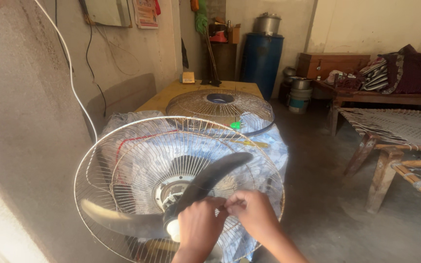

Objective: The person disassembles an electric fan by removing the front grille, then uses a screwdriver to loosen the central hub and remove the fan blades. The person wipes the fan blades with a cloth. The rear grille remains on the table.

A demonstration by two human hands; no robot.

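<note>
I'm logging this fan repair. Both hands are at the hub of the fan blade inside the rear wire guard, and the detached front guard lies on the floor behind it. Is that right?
Not quite. The head view shows the detached front guard lying on the yellow table, not the floor. The left hand and right hand are at the fan blade hub inside the rear wire guard.

fan blade [205, 182] | dark grey, on hub | inside rear wire guard [123, 160], tilted up

Two bare hands: left hand [198, 225], right hand [254, 214]; forearms bare, no sleeves, rings or watch visible.
</note>
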